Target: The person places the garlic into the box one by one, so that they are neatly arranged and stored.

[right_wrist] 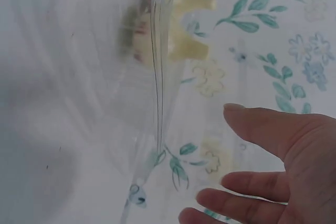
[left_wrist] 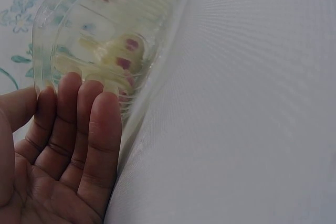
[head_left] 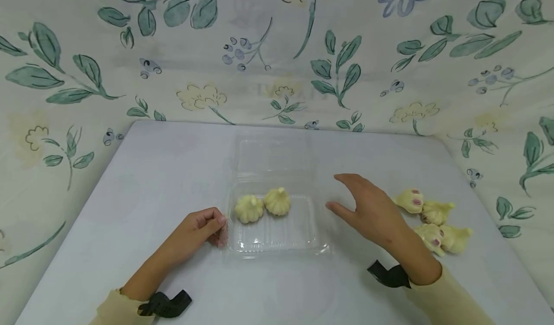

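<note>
A clear plastic clamshell container (head_left: 298, 224) lies open on the table, its lid (head_left: 274, 154) folded back toward the far edge. Two pale yellow garlic bulbs, a left one (head_left: 248, 208) and a right one (head_left: 277, 201), stand stem up inside it. My left hand (head_left: 196, 233) pinches the container's left rim; in the left wrist view the thumb and fingertips meet at its clear wall (left_wrist: 44, 40). To the right of the container, my right hand (head_left: 374, 212) is held with thumb and fingers spread, holding nothing. It is apart from the container's side (right_wrist: 159, 72) in the right wrist view.
Several more garlic bulbs (head_left: 437, 212) with pink patches lie clustered on the table's right side, beyond the right forearm. The white table (head_left: 173, 156) ends at a floral cloth (head_left: 268, 94) behind. A black strap (head_left: 389, 273) sticks out at the right wrist.
</note>
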{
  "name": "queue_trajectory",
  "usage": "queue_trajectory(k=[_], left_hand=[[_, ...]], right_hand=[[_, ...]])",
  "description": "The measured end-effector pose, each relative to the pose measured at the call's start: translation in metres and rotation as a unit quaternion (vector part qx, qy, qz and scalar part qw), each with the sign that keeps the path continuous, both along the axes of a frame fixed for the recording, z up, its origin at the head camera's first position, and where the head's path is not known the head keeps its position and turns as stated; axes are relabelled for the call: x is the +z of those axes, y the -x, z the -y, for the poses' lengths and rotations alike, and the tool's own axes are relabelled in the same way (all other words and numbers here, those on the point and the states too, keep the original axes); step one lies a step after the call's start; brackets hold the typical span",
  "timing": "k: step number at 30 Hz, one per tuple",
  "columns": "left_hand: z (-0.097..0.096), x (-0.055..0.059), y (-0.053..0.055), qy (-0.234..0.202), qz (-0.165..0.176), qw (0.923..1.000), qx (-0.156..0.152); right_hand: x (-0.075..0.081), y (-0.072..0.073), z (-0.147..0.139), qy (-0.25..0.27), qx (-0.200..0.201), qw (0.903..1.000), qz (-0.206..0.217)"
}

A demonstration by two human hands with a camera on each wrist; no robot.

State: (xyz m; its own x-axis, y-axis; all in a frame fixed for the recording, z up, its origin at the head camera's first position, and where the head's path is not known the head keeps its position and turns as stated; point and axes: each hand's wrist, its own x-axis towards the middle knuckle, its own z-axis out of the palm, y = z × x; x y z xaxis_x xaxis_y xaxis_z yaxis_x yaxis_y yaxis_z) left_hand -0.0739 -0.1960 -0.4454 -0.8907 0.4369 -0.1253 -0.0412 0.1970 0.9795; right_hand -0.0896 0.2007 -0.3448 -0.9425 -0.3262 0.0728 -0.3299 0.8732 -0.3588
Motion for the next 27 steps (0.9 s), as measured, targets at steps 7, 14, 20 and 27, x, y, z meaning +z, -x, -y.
queue_trajectory(k=[7,14,20,27], left_hand=[[0.0,-0.002,-0.003,-0.013,0.004,0.9999,-0.001],[0.001,-0.002,-0.006,-0.01,0.008,0.9999,0.001],[0.001,-0.004,-0.006,-0.005,0.014,0.9999,0.006],[0.001,-0.003,-0.002,-0.001,0.0,1.0,0.0]], right_hand=[[0.002,-0.005,-0.028,-0.026,-0.013,0.9994,0.019],[-0.004,-0.006,-0.054,-0.056,-0.039,0.9974,0.025],[-0.016,-0.002,-0.074,-0.085,-0.065,0.9932,0.045],[-0.026,0.009,-0.092,-0.105,-0.091,0.989,0.052]])
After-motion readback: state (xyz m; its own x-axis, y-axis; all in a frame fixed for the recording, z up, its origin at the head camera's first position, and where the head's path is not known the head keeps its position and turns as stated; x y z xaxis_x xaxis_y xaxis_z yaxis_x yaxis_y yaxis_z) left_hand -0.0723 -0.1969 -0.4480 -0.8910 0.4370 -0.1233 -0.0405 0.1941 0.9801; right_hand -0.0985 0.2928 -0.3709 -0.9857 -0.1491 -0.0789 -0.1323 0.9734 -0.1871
